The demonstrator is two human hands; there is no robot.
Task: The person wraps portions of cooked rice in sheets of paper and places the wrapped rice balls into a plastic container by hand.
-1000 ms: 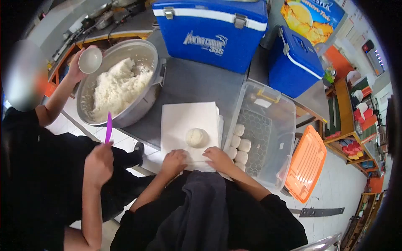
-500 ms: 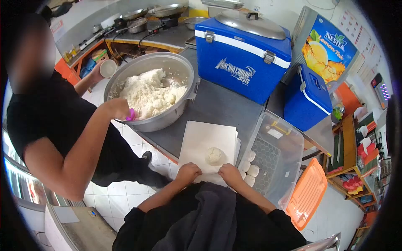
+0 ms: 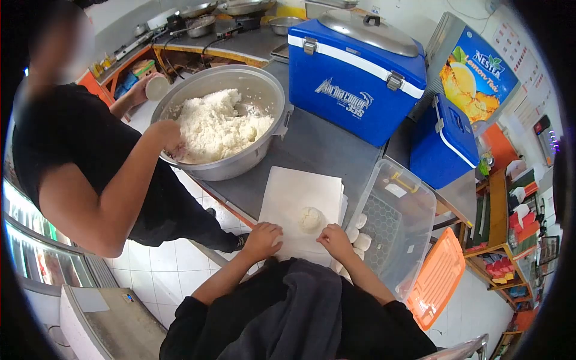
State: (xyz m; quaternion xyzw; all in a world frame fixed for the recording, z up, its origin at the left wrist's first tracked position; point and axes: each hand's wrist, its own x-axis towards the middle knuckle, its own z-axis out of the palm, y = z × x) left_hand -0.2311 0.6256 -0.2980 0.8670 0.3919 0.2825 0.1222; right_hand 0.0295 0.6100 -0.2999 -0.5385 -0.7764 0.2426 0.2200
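Note:
A rounded mound of white rice (image 3: pixel 311 220) rests on a stack of white paper sheets (image 3: pixel 294 189) near the table's front edge. My left hand (image 3: pixel 263 242) lies at the paper's left front side, fingers loosely bent and apart, holding nothing I can see. At the front right of the mound, my right hand (image 3: pixel 335 240) has its fingertips pinched together at the sheet's edge. Neither hand touches the rice. Just right of my right hand, several white wrapped bundles (image 3: pixel 362 241) sit in a clear plastic bin (image 3: pixel 414 210).
A large metal pot (image 3: pixel 231 171) of loose rice (image 3: pixel 216 129) stands at the left. Beside it, a co-worker (image 3: pixel 114 174) reaches into the pot and holds a bowl (image 3: pixel 158 87). Blue coolers (image 3: pixel 354 90) stand behind; an orange lid (image 3: pixel 437 279) leans by the bin.
My left hand has shifted up and left, its fingers loosening from the paper's front edge. My right hand has moved slightly right and up. The co-worker's hand has risen slightly at the pot.

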